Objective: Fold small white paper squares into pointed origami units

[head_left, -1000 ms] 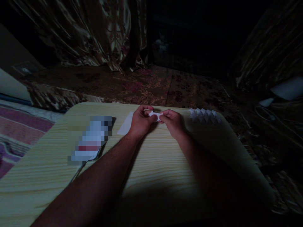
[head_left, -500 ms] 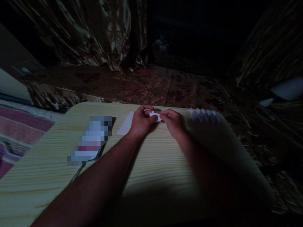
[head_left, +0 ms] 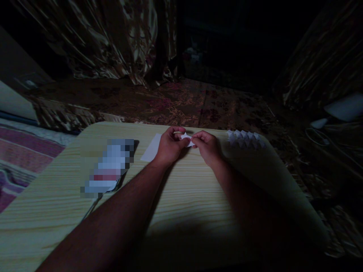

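Between my two hands is a small folded piece of white paper (head_left: 186, 136) with a pointed tip sticking up. My left hand (head_left: 171, 145) pinches its left side, thumb in front. On the right side, the thumb and fingers of my right hand (head_left: 206, 145) close on its edge. Both hands are just above the far part of the wooden table (head_left: 181, 189). A flat sheet of white paper (head_left: 151, 147) lies beside my left hand. Right of my right hand stand several folded white paper pieces (head_left: 246, 139) in rows.
A blurred-out, phone-like device (head_left: 109, 166) lies at the left, a cable (head_left: 90, 209) running from it. Beyond the table are a patterned cloth-covered ledge (head_left: 170, 100) and curtains (head_left: 136, 37). A white lamp-like object (head_left: 347, 107) is at the far right.
The folded paper has turned slightly between my fingers, and its tip now shows a little further right. My hands have stayed almost in place.
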`<action>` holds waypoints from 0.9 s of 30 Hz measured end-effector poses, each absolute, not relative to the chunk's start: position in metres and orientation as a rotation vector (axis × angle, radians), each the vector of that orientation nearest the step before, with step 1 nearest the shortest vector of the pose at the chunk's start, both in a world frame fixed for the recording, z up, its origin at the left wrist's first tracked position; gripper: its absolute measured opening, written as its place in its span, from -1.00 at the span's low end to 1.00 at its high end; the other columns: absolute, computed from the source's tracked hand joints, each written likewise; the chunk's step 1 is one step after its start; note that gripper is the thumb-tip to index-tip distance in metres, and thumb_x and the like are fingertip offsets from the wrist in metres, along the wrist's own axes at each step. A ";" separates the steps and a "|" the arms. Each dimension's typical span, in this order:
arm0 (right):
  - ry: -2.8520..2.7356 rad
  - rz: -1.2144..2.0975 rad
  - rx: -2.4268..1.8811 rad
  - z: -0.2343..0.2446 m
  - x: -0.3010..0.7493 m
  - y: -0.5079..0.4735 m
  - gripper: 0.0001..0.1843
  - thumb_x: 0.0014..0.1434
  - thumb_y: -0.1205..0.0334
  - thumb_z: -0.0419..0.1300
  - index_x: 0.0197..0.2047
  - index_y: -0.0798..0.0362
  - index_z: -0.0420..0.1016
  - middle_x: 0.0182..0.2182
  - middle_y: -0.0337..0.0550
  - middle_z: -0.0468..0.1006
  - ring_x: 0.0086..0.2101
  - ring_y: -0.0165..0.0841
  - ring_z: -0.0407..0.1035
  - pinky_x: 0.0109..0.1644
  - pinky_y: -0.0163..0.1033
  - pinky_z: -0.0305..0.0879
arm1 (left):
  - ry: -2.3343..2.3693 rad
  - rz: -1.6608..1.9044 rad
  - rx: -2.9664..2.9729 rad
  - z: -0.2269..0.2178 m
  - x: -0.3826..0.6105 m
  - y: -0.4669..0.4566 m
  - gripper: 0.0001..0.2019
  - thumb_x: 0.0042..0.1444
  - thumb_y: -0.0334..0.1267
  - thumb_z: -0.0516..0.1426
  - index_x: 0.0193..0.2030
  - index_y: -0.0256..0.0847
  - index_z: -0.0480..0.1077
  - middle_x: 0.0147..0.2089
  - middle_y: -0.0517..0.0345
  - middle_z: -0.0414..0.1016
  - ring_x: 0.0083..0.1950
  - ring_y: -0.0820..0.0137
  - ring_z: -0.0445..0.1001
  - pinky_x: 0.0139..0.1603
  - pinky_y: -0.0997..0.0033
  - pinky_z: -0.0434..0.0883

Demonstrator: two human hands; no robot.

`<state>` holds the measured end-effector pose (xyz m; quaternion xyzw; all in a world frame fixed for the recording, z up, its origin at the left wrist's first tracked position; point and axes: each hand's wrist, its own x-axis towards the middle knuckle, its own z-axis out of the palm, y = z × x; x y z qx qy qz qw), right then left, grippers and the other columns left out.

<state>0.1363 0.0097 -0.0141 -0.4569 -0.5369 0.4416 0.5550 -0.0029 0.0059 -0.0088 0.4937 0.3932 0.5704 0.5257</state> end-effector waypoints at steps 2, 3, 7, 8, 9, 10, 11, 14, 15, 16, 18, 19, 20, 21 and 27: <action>-1.266 1.041 -1.081 -0.014 0.136 0.010 -0.85 -0.05 0.16 0.22 -0.45 0.07 0.42 -0.55 -0.29 0.44 -0.52 -0.45 0.31 -0.45 -0.33 0.26 | 0.940 1.360 1.166 -0.008 -0.003 0.005 -0.58 -0.16 -0.29 0.31 -0.14 -0.20 0.31 -0.45 0.24 0.47 -0.51 0.48 0.41 -0.49 0.51 0.31; -1.265 1.042 -1.083 -0.014 0.136 0.009 -0.85 -0.05 0.16 0.22 -0.45 0.07 0.42 -0.55 -0.29 0.44 -0.52 -0.45 0.31 -0.45 -0.33 0.26 | 0.939 1.357 1.163 -0.007 -0.003 0.005 -0.59 -0.17 -0.29 0.31 -0.14 -0.20 0.31 -0.45 0.24 0.47 -0.52 0.48 0.41 -0.49 0.51 0.31; -1.251 1.049 -1.094 -0.014 0.135 0.009 -0.83 -0.06 0.15 0.24 -0.43 0.08 0.44 -0.55 -0.28 0.44 -0.51 -0.45 0.31 -0.45 -0.33 0.25 | 0.943 1.348 1.169 -0.007 -0.003 0.005 -0.59 -0.17 -0.28 0.32 -0.15 -0.21 0.31 -0.47 0.24 0.46 -0.53 0.49 0.40 -0.51 0.52 0.30; -1.247 1.049 -1.091 -0.014 0.135 0.009 -0.82 -0.07 0.15 0.25 -0.43 0.08 0.44 -0.55 -0.28 0.44 -0.51 -0.44 0.31 -0.45 -0.33 0.25 | 0.941 1.342 1.174 -0.007 -0.003 0.005 -0.59 -0.18 -0.28 0.32 -0.16 -0.21 0.31 -0.48 0.25 0.46 -0.54 0.50 0.38 -0.52 0.53 0.29; -1.245 1.046 -1.086 -0.014 0.135 0.009 -0.82 -0.07 0.15 0.25 -0.43 0.08 0.44 -0.55 -0.28 0.44 -0.51 -0.44 0.31 -0.45 -0.33 0.24 | 0.938 1.338 1.178 -0.007 -0.002 0.005 -0.59 -0.18 -0.29 0.32 -0.16 -0.21 0.31 -0.48 0.25 0.46 -0.55 0.51 0.38 -0.53 0.53 0.28; -1.245 1.041 -1.079 -0.015 0.135 0.009 -0.83 -0.07 0.15 0.25 -0.44 0.08 0.44 -0.56 -0.28 0.43 -0.51 -0.44 0.30 -0.45 -0.33 0.24 | 0.938 1.334 1.184 -0.007 -0.002 0.004 -0.59 -0.18 -0.29 0.32 -0.16 -0.21 0.32 -0.49 0.25 0.46 -0.55 0.51 0.37 -0.54 0.54 0.28; -1.250 1.037 -1.074 -0.015 0.135 0.009 -0.83 -0.07 0.16 0.24 -0.45 0.08 0.44 -0.56 -0.29 0.43 -0.52 -0.44 0.30 -0.45 -0.33 0.23 | 0.939 1.333 1.187 -0.006 -0.002 0.004 -0.60 -0.18 -0.29 0.32 -0.16 -0.21 0.32 -0.49 0.25 0.46 -0.55 0.51 0.37 -0.54 0.54 0.28; -1.274 1.016 -1.079 -0.014 0.136 0.009 -0.84 -0.06 0.17 0.24 -0.45 0.08 0.44 -0.58 -0.29 0.42 -0.52 -0.45 0.29 -0.43 -0.33 0.22 | 0.947 1.335 1.180 -0.005 -0.001 0.004 -0.60 -0.19 -0.31 0.31 -0.17 -0.21 0.32 -0.50 0.26 0.46 -0.55 0.50 0.38 -0.54 0.53 0.30; -1.281 1.011 -1.087 -0.014 0.136 0.009 -0.84 -0.06 0.17 0.23 -0.46 0.09 0.44 -0.58 -0.29 0.43 -0.52 -0.45 0.29 -0.43 -0.33 0.21 | 0.951 1.333 1.175 -0.005 -0.001 0.003 -0.60 -0.19 -0.31 0.32 -0.17 -0.21 0.32 -0.50 0.26 0.46 -0.56 0.50 0.38 -0.54 0.53 0.30; -1.283 1.010 -1.096 -0.013 0.136 0.008 -0.84 -0.06 0.16 0.23 -0.46 0.09 0.44 -0.58 -0.29 0.43 -0.52 -0.45 0.29 -0.43 -0.33 0.21 | 0.953 1.330 1.170 -0.004 -0.001 0.003 -0.60 -0.19 -0.31 0.32 -0.17 -0.21 0.32 -0.50 0.26 0.46 -0.56 0.50 0.37 -0.55 0.53 0.30; -1.273 1.022 -1.107 -0.013 0.136 0.008 -0.84 -0.06 0.16 0.23 -0.44 0.08 0.44 -0.57 -0.28 0.44 -0.52 -0.44 0.30 -0.43 -0.33 0.21 | 0.950 1.326 1.166 -0.004 -0.001 0.003 -0.59 -0.20 -0.32 0.32 -0.17 -0.21 0.32 -0.50 0.26 0.47 -0.56 0.50 0.38 -0.54 0.53 0.30; -1.266 1.031 -1.108 -0.014 0.136 0.008 -0.83 -0.07 0.16 0.23 -0.43 0.08 0.45 -0.56 -0.28 0.44 -0.52 -0.44 0.30 -0.43 -0.33 0.22 | 0.945 1.324 1.167 -0.004 -0.001 0.003 -0.59 -0.20 -0.32 0.32 -0.17 -0.21 0.32 -0.50 0.26 0.47 -0.56 0.50 0.38 -0.54 0.53 0.30; -1.260 1.036 -1.107 -0.014 0.136 0.009 -0.83 -0.07 0.16 0.24 -0.42 0.09 0.45 -0.56 -0.28 0.45 -0.51 -0.43 0.31 -0.43 -0.33 0.22 | 0.939 1.321 1.170 -0.005 -0.001 0.003 -0.59 -0.20 -0.32 0.32 -0.17 -0.21 0.32 -0.50 0.26 0.47 -0.56 0.50 0.38 -0.54 0.53 0.30; -1.259 1.037 -1.105 -0.014 0.136 0.009 -0.83 -0.07 0.16 0.24 -0.42 0.09 0.46 -0.55 -0.27 0.45 -0.51 -0.43 0.31 -0.42 -0.33 0.22 | 0.933 1.317 1.175 -0.005 -0.001 0.004 -0.59 -0.20 -0.33 0.32 -0.17 -0.21 0.32 -0.50 0.26 0.47 -0.55 0.49 0.39 -0.54 0.53 0.30; -1.289 1.000 -1.071 -0.015 0.137 0.010 -0.86 -0.05 0.19 0.23 -0.44 0.10 0.46 -0.54 -0.27 0.45 -0.50 -0.45 0.29 -0.42 -0.35 0.19 | 0.917 1.301 1.216 -0.007 -0.001 0.004 -0.60 -0.17 -0.33 0.30 -0.16 -0.20 0.32 -0.48 0.25 0.46 -0.54 0.51 0.37 -0.53 0.53 0.29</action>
